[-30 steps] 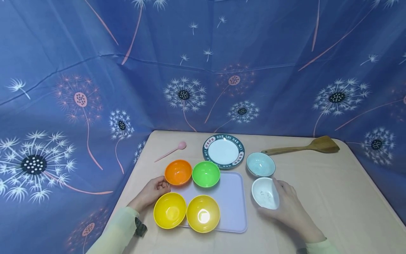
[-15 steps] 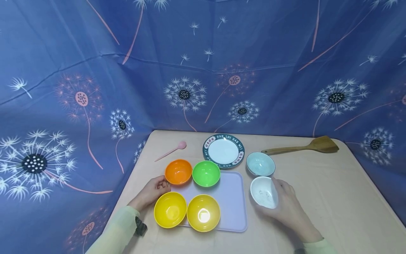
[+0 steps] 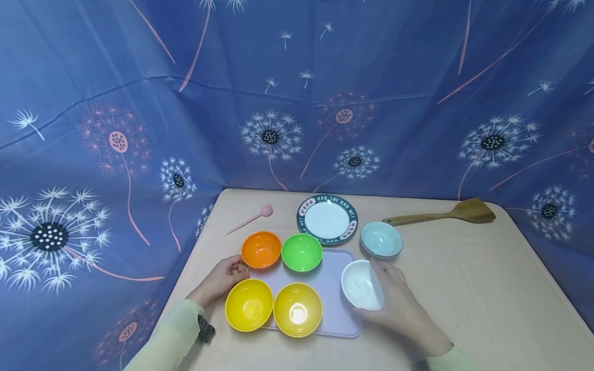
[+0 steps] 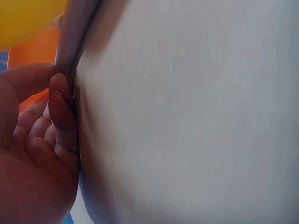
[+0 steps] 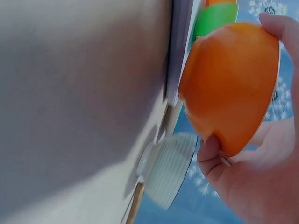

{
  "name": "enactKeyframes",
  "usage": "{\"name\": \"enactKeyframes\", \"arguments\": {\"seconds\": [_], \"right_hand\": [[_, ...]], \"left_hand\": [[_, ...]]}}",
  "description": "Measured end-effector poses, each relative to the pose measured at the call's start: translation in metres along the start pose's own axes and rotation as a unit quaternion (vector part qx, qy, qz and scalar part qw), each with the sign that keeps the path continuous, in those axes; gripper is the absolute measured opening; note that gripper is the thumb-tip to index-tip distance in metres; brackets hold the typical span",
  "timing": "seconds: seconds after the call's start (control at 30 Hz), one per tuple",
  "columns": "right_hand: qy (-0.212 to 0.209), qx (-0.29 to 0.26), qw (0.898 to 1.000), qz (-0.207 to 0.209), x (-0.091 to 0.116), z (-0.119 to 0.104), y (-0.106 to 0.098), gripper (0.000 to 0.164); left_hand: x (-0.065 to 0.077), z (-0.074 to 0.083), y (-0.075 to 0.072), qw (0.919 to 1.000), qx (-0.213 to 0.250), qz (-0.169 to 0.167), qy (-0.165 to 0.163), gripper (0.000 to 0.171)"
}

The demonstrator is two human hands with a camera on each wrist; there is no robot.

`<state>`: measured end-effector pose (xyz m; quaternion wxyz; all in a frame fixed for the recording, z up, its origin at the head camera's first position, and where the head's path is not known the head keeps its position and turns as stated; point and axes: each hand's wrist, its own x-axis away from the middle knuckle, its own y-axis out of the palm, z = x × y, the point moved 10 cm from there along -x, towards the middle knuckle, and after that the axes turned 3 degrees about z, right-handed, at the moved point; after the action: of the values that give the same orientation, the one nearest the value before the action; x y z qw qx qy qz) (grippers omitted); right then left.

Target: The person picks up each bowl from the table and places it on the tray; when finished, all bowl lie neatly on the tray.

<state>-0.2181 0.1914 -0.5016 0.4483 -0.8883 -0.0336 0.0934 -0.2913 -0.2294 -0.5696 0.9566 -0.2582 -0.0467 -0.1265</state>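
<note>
My right hand point(image 3: 400, 305) grips a bowl point(image 3: 361, 286) by its side, white inside with faint marks. In the right wrist view the bowl's outside point(image 5: 233, 84) is orange, with thumb and fingers at its rim. It is tilted over the right part of a pale lilac tray point(image 3: 330, 323). At the tray's left edge, my left hand point(image 3: 226, 278) pinches the rim point(image 4: 70, 44) with curled fingers. On the tray stand an orange bowl point(image 3: 261, 250), a green bowl point(image 3: 301, 252) and two yellow bowls, one left point(image 3: 249, 305) and one right point(image 3: 297, 310).
A light blue bowl point(image 3: 381, 239) stands just beyond the right hand. Behind the tray lie a green-rimmed plate point(image 3: 327, 219) and a pink spoon point(image 3: 252, 219). A wooden spatula point(image 3: 445, 214) lies at the back right. A blue dandelion-print cloth point(image 3: 278, 93) hangs around the table.
The right hand has moved left with the bowl, from beside the tray to over its right part. The left hand has stayed at the tray's left edge.
</note>
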Motion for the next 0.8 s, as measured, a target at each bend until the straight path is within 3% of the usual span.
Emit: {"name": "enactKeyframes", "arguments": {"seconds": [0.4,0.8], "right_hand": [[-0.010,-0.004,0.999,-0.039,0.009,-0.029,0.027,0.125],[0.013,0.005,0.997,-0.074,0.022,-0.029,0.043,0.133]], "left_hand": [[-0.002,-0.001,0.001,1.0000,0.003,-0.005,-0.006,0.013],[0.000,-0.003,0.000,0.9999,0.010,-0.003,-0.013,0.014]]}}
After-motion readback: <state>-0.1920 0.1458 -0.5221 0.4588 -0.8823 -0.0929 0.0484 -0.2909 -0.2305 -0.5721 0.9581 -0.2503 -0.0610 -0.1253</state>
